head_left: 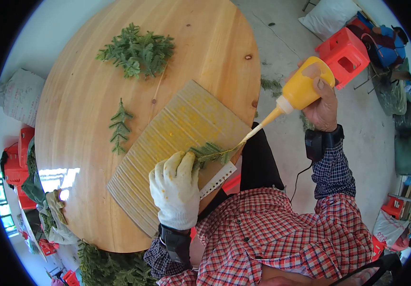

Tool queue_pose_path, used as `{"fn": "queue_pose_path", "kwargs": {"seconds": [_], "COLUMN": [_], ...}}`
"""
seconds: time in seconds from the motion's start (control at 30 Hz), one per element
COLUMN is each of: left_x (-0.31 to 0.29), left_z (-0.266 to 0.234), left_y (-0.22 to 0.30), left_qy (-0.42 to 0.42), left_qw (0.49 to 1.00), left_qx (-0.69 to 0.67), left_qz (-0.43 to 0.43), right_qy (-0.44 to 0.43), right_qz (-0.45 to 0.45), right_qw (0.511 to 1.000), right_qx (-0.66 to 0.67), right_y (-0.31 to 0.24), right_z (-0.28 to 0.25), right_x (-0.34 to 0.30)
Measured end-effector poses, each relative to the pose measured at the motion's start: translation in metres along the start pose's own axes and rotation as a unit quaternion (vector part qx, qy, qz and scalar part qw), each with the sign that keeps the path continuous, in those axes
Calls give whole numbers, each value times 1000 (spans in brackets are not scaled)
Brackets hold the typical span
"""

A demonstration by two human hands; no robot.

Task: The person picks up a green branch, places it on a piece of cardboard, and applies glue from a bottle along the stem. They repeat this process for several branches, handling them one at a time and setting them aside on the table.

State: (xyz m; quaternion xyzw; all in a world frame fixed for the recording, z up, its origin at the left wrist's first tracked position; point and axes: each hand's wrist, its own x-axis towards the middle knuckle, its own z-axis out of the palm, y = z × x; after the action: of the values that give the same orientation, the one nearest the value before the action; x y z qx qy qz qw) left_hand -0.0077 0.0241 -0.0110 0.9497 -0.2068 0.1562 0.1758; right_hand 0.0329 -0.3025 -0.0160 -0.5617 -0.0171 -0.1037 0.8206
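My left hand (173, 188), in a white knitted glove with yellowish stains, pinches a green fern-like sprig (209, 152) by its leafy end. The sprig lies over a ribbed cardboard sheet (141, 164) smeared with yellow. In my bare right hand (327, 108) is a yellow squeeze bottle (297, 89), tilted downward. Its long pale nozzle reaches the sprig's stem end at the cardboard's right edge; whether anything flows out cannot be told. A white strip with holes (218, 181) sits along the sheet's near edge.
The round wooden table (79, 114) also carries a single sprig (119, 127) and a heap of sprigs (137, 51) farther back. More greenery (114, 267) lies below the table's near left edge. A red plastic stool (343, 55) stands on the right, with a seated person (390, 47) beyond.
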Motion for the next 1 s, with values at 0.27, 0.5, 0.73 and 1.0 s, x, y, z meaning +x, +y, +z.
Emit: {"fn": "queue_pose_path", "kwargs": {"seconds": [0.27,0.5,0.73,1.0], "left_x": [-10,-45,-130,-264], "left_z": [-14,-61,-164,-283], "left_y": [-11,-50,-146,-191], "left_qy": [39,123,257,177], "left_qw": [999,982,872,672], "left_qx": [5,88,331,539], "left_qz": [-30,-117,-254,-476], "right_qy": [45,85,94,8], "right_qz": [-80,-5,7,34], "right_qw": [985,974,980,981], "right_qx": [148,208,175,190], "right_y": [16,44,66,83], "right_z": [-19,-1,1,-16], "right_x": [3,24,39,52]}}
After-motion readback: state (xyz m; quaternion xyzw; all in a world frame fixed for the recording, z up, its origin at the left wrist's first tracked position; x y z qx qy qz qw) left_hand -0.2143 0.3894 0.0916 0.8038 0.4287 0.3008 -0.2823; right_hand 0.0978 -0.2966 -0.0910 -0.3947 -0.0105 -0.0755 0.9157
